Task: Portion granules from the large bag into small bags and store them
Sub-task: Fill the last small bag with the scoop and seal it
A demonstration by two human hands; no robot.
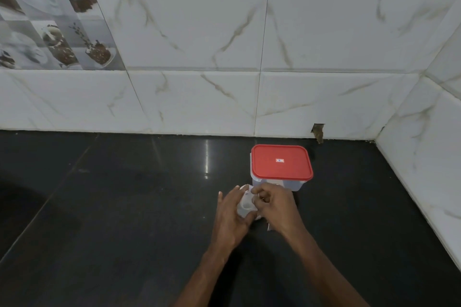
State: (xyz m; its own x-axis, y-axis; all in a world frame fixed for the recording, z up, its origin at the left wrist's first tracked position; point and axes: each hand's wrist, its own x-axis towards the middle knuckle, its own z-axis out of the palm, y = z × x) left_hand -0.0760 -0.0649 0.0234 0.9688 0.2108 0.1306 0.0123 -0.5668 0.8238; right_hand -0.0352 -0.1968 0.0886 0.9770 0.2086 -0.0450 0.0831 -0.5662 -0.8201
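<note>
Small bag (245, 204) being pinched by left hand (233, 217) and right hand (275, 207), lower centre; red-lidded container (282, 164) closed, storing pending.

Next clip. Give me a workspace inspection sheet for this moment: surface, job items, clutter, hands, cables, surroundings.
Surface: dark polished counter, glossy, with a light reflection.
Job's things: small clear bag held between both hands, contents too hidden to tell; clear container just behind, its red lid closed. Large bag not seen.
Clutter: a small pale scrap under the right wrist, unclear what.
Hands: left hand cups the bag's side; right hand pinches at its top.
Cables: nothing seen.
Surroundings: white marbled wall tiles, a decorative picture tile at upper left, a chipped gap at the wall's base.
</note>
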